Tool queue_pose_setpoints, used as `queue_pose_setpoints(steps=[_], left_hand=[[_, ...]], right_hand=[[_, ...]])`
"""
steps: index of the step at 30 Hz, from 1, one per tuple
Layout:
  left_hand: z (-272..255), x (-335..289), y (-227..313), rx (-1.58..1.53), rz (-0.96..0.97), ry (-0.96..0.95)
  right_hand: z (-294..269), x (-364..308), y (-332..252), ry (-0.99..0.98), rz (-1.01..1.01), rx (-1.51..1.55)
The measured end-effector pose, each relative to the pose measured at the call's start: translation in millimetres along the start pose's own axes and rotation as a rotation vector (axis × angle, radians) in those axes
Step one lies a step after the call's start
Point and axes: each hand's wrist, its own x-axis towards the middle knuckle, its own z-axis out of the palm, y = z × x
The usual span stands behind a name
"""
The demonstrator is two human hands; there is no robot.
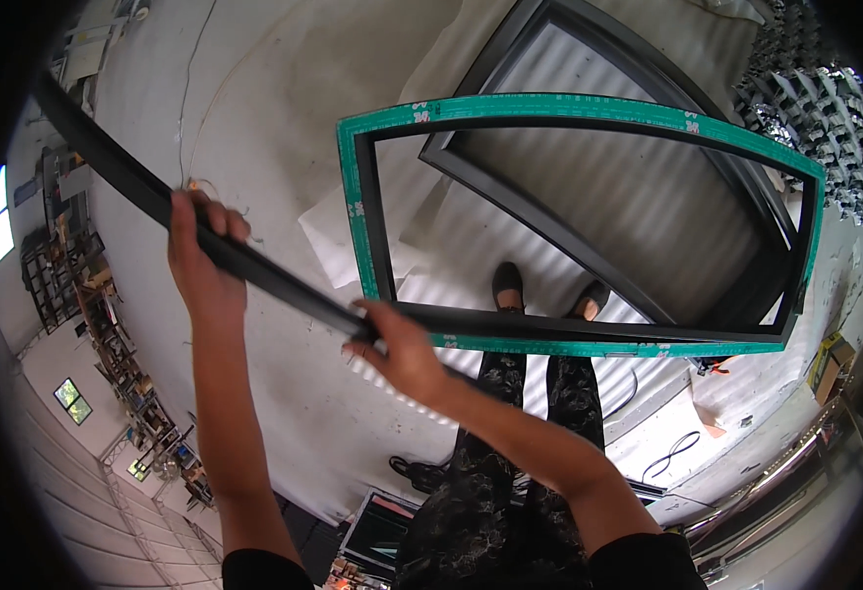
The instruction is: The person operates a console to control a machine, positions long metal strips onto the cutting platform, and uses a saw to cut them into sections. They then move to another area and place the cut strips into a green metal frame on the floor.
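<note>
A long black strip or profile slants from the far left down toward my legs. My left hand is wrapped round it near the middle of its visible length. Farther down, my right hand grips the same strip, its fingers curled about it. Just beyond my right hand lies a large black frame with a green-covered face, its near left corner close to my knuckles. Part of the strip below my right hand is hidden by that hand and forearm.
Under the green-faced frame lies a dark grey frame, turned at an angle. Shiny metal pieces are stacked at the far right. A cardboard box and a looped black cable lie on the right. My shoes show through the frame opening.
</note>
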Motion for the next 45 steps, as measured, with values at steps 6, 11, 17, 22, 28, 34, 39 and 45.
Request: queue_pose_setpoints(steps=[6,11,17,22,28,34,39,45], left_hand=[[-42.9,59.8,21.1,-0.306,-0.103,-0.215],[-90.3,55.3,-39.2,-0.524,-0.251,0.106],[4.4,-36.6,-201.0,-0.617,-0.412,0.374],[122.1,-82.8,-261.6,-0.622,-0.545,0.446],[167.1,-65.3,-319.7,-0.648,-0.571,0.210],[94.4,21.2,-364.7,-0.724,-0.682,0.024],[63.5,42.2,-383.0,-0.786,-0.785,-0.072],[61.5,62.5,-408.5,-0.801,-0.837,0.044]], right_hand=[[-149.9,59.7,-35.6,-0.039,-0.226,-0.432],[-298.9,29.6,-24.5,0.393,-0.321,-1.151],[-386.3,-19.3,35.7,0.889,0.551,-0.373],[-383.3,11.8,81.3,0.874,0.334,0.694],[-460.1,43.8,128.3,0.943,0.302,0.772],[-535.6,55.0,148.3,0.946,0.262,0.795],[-545.2,70.6,149.6,0.976,0.292,0.722],[-544.2,81.3,146.6,0.990,0.315,0.702]])
